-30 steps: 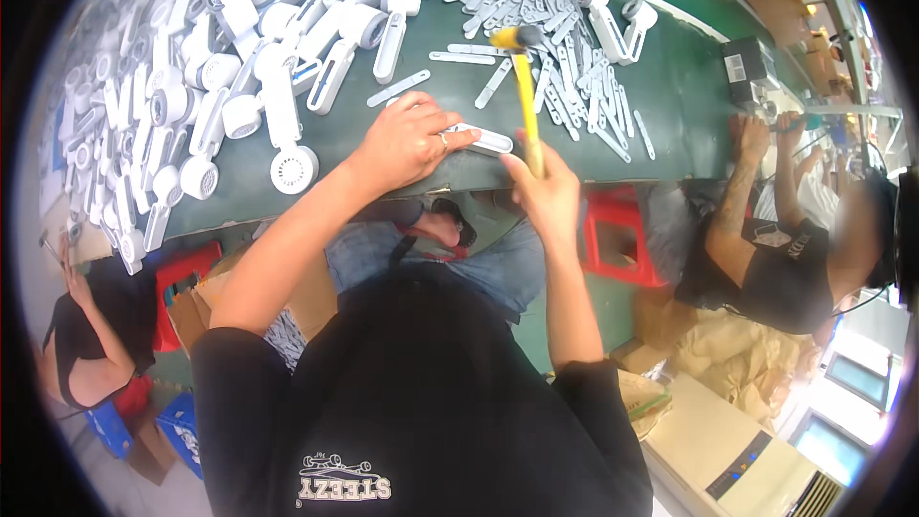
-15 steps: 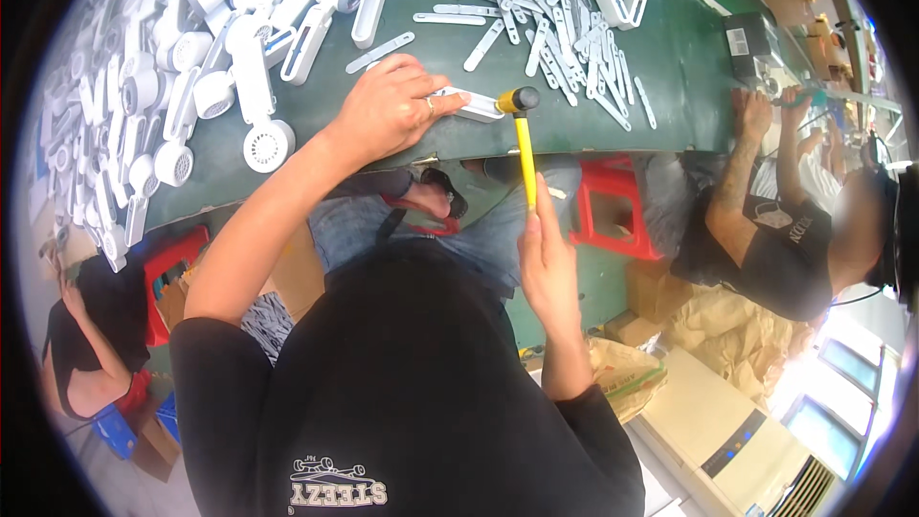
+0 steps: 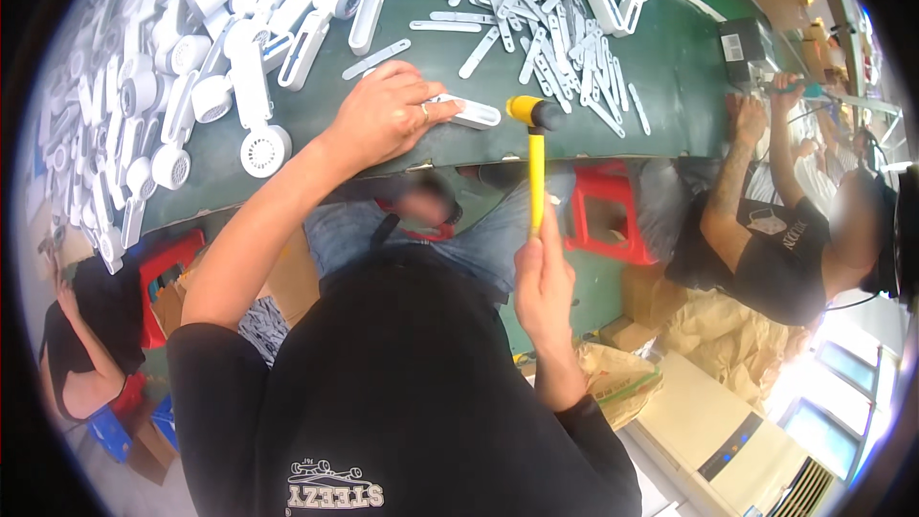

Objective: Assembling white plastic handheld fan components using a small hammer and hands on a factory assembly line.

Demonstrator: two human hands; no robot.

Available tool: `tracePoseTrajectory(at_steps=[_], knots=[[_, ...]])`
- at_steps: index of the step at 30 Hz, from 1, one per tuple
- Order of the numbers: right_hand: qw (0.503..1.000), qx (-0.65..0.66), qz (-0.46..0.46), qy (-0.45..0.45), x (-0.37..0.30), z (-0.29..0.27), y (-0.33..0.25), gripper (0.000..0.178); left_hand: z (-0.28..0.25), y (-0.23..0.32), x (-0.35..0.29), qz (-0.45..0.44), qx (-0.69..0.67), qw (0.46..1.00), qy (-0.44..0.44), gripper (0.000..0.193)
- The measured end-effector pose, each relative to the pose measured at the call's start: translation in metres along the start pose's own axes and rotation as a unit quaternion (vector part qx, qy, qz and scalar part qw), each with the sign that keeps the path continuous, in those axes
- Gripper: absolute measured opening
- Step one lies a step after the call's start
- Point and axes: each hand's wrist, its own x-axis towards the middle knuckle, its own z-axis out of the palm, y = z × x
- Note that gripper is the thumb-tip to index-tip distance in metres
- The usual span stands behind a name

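On the table's near edge my left hand [image 3: 390,115] is closed over a white handle piece [image 3: 476,115]. Only its rounded end shows, with a long grey inset strip; the rest is hidden under my fingers. My right hand [image 3: 545,287] grips a small mallet [image 3: 537,168] by its yellow handle. The mallet's head, yellow on one face and black on the other, hovers just right of the piece's end, apart from it. A loose grey strip [image 3: 377,58] lies beyond my left hand.
White round-headed devices with long handles [image 3: 254,86] are heaped on the left of the green table [image 3: 670,67]. Many flat grey strips [image 3: 560,33] lie in a pile at the far middle. A red stool [image 3: 610,211] stands below the edge. A co-worker [image 3: 766,239] sits at the right.
The mallet head has moved right, off the end of the white piece, and its head has turned. My left hand holds nearly the same place on the piece.
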Motion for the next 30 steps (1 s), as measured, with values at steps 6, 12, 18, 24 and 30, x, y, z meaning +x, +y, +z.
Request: tracePoseTrajectory(at_steps=[6, 12, 18, 24, 30], knots=[[0.992, 0.072, 0.086, -0.062, 0.013, -0.008, 0.011, 0.055, -0.011, -0.005, 0.024, 0.035, -0.032, 0.994, -0.097, 0.023], [0.970, 0.223, 0.077, -0.053, 0.013, -0.023, -0.013, 0.058, -0.021, 0.007, 0.047, 0.077, -0.051, 0.971, -0.221, 0.032], [0.981, 0.191, -0.023, -0.004, 0.005, -0.004, 0.004, 0.060, -0.018, 0.020, -0.010, -0.090, -0.058, 0.993, -0.052, 0.050], [0.995, 0.081, 0.037, -0.040, 0.004, -0.001, -0.002, 0.058, 0.006, 0.006, -0.006, -0.118, -0.012, 0.993, 0.021, 0.056], [0.996, 0.071, 0.045, 0.006, 0.004, -0.002, -0.008, 0.055, 0.017, 0.020, -0.022, -0.133, -0.076, 0.988, 0.019, 0.038]])
